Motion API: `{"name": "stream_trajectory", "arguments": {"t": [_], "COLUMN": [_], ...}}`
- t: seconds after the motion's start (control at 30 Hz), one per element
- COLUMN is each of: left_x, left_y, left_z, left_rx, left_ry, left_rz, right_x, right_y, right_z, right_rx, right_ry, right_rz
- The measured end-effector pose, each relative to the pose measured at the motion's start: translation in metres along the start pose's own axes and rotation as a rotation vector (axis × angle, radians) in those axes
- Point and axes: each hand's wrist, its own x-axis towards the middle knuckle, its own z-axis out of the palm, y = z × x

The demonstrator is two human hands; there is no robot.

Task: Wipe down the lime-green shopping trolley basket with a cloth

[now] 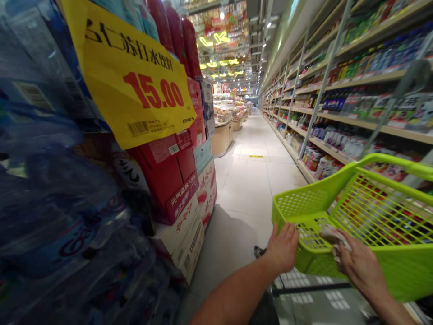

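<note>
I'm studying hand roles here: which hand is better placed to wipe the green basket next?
Probably the right hand: it holds what looks like a crumpled cloth at the green basket, while the left hand is on its edge.

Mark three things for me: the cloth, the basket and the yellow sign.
Cloth (pixel 333 235), head view: on its crumpled upper part.
Basket (pixel 402 270), head view: on its solid near wall, below the rim.
Yellow sign (pixel 139 88), head view: mid-face, at the red price.
</note>
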Motion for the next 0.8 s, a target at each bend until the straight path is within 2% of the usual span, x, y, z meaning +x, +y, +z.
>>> {"name": "stream_trajectory", "arguments": {"t": [0.07,0.23,0.3,0.37,0.43,0.5,0.57,0.67,0.73,0.8], "left_x": [0.001,0.007,0.008,0.008,0.008,0.012,0.019,0.035,0.044,0.047], "left_y": [0.004,0.008,0.005,0.003,0.005,0.01,0.019,0.036,0.049,0.06], "left_z": [0.003,0.007,0.007,0.007,0.006,0.003,-0.001,-0.006,-0.005,0.0], "left_rx": [0.012,0.038,0.015,-0.036,-0.109,-0.209,-0.345,-0.573,-0.643,-0.637], "left_ry": [0.036,0.066,0.056,0.034,0.001,-0.023,-0.009,0.037,0.069,0.096], "left_rz": [0.013,0.03,0.029,0.026,0.011,-0.036,-0.139,-0.254,-0.203,-0.12], "right_x": [0.001,-0.01,-0.014,-0.014,-0.011,-0.008,-0.006,-0.002,0.001,0.001], "right_y": [-0.004,-0.047,-0.046,-0.033,-0.018,-0.014,-0.026,-0.059,-0.075,-0.079], "right_z": [0.003,0.021,0.023,0.017,0.005,-0.008,-0.015,-0.013,-0.011,-0.014], "right_rx": [-0.076,-0.124,-0.076,-0.059,-0.069,-0.023,0.12,0.417,0.613,0.706], "right_ry": [0.022,0.055,0.036,0.009,0.004,0.014,-0.003,-0.024,0.015,0.062], "right_rz": [0.024,-0.143,-0.23,-0.215,-0.047,0.176,0.334,0.521,0.702,0.825]}}
